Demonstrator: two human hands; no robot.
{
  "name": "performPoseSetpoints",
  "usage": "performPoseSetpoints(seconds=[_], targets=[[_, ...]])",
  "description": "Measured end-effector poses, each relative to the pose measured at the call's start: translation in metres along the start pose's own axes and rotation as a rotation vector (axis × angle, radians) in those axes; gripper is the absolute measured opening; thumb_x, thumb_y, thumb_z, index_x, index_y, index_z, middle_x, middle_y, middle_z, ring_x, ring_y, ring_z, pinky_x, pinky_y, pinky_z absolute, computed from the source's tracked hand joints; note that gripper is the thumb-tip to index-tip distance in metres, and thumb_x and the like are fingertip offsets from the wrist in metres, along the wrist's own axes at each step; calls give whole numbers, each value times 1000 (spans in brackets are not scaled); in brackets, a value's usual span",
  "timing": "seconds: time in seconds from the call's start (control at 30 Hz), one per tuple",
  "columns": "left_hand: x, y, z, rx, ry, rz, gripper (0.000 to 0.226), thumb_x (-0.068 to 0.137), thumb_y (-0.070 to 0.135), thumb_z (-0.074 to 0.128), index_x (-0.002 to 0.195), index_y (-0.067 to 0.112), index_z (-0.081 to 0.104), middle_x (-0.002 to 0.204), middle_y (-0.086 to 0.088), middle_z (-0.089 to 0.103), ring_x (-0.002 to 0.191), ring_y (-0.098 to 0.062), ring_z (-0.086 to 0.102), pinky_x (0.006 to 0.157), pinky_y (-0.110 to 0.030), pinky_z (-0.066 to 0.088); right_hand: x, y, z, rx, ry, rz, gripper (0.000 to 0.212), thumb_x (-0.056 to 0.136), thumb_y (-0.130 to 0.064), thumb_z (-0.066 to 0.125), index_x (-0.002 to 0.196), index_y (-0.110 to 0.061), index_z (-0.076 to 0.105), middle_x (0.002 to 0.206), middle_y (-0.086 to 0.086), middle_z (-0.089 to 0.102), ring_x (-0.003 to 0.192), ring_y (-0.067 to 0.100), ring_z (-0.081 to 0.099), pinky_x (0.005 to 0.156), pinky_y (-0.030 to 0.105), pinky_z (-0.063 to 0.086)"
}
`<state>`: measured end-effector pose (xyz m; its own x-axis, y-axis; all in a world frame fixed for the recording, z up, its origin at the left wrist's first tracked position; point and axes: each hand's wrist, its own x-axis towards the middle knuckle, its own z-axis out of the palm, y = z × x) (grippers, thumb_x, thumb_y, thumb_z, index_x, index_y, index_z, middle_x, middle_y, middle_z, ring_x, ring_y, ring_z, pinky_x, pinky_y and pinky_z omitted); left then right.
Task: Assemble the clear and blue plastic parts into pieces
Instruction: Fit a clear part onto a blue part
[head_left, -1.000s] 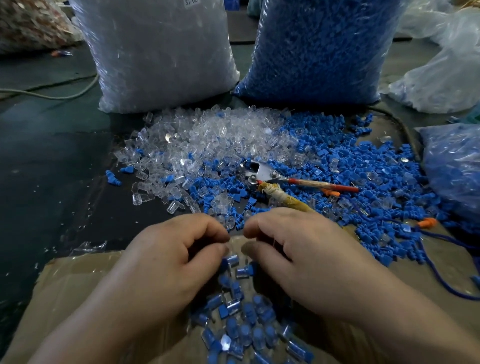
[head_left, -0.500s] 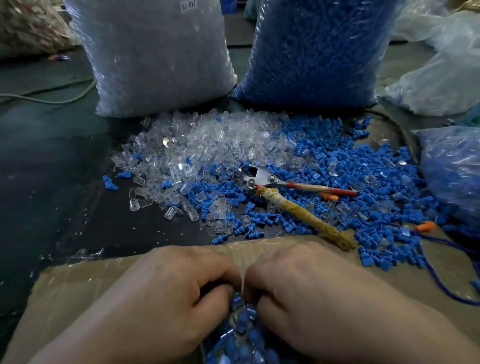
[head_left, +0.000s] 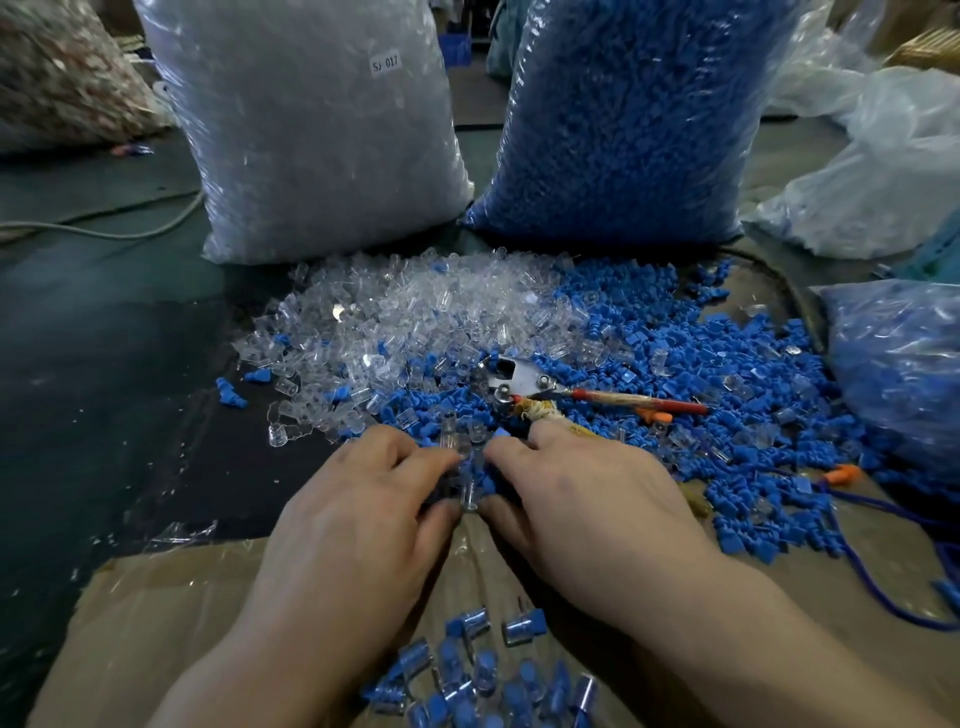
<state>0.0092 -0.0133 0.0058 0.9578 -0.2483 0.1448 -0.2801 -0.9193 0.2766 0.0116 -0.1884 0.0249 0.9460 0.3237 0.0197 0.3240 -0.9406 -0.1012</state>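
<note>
A pair of metal cutters lies at the centre of the frame, one handle red, the other wrapped in yellowish cloth. Two small orange bits lie to its right. A blue cord curls along the lower right. Taped brown cardboard covers the bottom of the dark green table. A pale cable runs at the left edge. A bag of reddish scraps sits upper left, and crumpled clear plastic bags upper right.

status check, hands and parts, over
Hands: left hand and right hand curled at near edge of the loose pile, grip unclear. One clear part between the thumbs. In the way: cutters, just past right hand's fingers.
</note>
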Motion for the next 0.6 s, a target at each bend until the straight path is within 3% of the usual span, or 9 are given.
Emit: performPoseSetpoints(seconds=[0.13, 0.3, 0.4, 0.47, 0.6], targets=[[0, -3, 2, -129, 9, -10, 22, 83, 48, 60, 103, 42, 67, 97, 20, 52, 84, -1, 54, 67, -13, 38, 1, -2, 1, 74, -19, -42, 17, 98, -28, 48, 115, -31, 47, 98, -7, 49, 86, 19, 56, 56, 34, 36], [1, -2, 1, -208, 46, -53, 9, 84, 46, 59, 91, 42, 64, 94, 21, 53, 80, 3, 54, 67, -10, 35, 1, 4, 4, 152, 40, -35, 11, 98, -21, 49, 106, -29, 50, 94, -9, 49, 82, 18, 54, 64, 34, 44], [1, -2, 1, -245, 73, -78, 4, 86, 38, 61, 88, 41, 62, 93, 23, 53, 88, 7, 52, 67, -9, 35, 0, 9, 5, 239, 87, -10, 7, 99, -25, 48, 101, -29, 53, 96, -9, 51, 81, 14, 52, 70, 34, 48], [0, -4, 2, -326, 126, -110, 13, 88, 29, 64, 85, 41, 60, 90, 24, 55, 93, 11, 51, 65, -9, 36, -1, 13, 6, 333, 96, 2, 8, 100, -33, 47, 97, -29, 55, 96, -11, 54, 83, 10, 53, 75, 34, 49], [-1, -6, 2, -429, 190, -156, 16, 88, 25, 68, 89, 40, 62, 98, 29, 58, 93, 13, 53, 63, -7, 39, -3, 19, 6, 499, 166, 72, 3, 94, -36, 57, 96, -34, 59, 94, -18, 58, 88, -1, 51, 75, 15, 42]])
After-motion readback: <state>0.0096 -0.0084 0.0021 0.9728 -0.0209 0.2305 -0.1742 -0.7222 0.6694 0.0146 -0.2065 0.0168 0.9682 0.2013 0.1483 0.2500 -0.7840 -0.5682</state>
